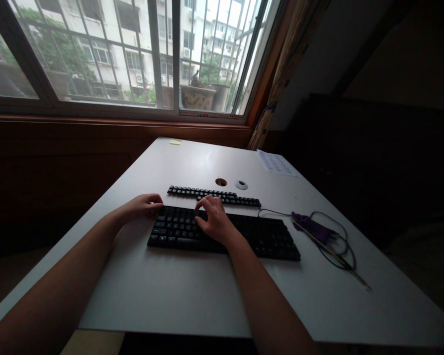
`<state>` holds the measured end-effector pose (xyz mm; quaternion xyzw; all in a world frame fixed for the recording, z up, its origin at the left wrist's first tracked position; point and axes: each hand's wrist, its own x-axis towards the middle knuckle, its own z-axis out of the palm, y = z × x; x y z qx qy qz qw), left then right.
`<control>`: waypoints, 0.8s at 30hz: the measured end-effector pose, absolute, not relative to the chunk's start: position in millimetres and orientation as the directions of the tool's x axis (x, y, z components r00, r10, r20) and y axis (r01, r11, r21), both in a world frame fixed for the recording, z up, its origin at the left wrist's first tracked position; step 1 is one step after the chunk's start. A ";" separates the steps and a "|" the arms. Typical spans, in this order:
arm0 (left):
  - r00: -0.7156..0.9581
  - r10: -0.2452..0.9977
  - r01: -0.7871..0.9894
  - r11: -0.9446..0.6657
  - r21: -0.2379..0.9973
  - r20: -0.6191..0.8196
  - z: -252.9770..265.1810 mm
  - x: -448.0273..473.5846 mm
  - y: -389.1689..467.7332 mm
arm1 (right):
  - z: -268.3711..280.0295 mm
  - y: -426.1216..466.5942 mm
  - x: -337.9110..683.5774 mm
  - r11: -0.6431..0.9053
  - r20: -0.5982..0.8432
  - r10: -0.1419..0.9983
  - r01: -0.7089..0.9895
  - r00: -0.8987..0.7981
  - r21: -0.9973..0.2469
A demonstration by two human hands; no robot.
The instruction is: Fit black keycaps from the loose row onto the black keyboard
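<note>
A black keyboard lies on the white table, its cable running off at the back right. My left hand is at its back left corner, with fingers curled and closed on the edge. Over the middle keys is my right hand, thumb and index finger bent toward each other in a pinch. Anything between those two tips is too small and dark to make out. Just behind the keyboard stand rows of loose black keycaps. The right forearm and hand hide part of the keyboard.
To the right, a purple pouch, a thin stick and the looped cable lie together. Farther back are a cable hole, its round cover, a printed sheet and a yellow note. A barred window is beyond.
</note>
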<state>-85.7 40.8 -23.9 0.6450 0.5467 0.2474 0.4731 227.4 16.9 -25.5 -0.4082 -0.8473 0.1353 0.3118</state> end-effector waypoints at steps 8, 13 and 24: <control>0.279 0.939 0.477 0.046 0.878 -0.201 -23.4 -85.6 40.7 | -24.6 16.7 227.5 0.632 0.402 0.775 0.592 -0.488 -0.500; 0.274 0.942 0.466 0.047 0.883 -0.195 -25.3 -86.0 41.2 | -18.8 14.4 226.7 0.666 0.436 0.746 0.566 -0.504 -0.485; 0.275 0.943 0.495 0.030 0.868 -0.190 -24.6 -86.0 42.4 | -0.4 -3.4 213.2 0.764 0.376 0.635 0.475 -0.675 -0.436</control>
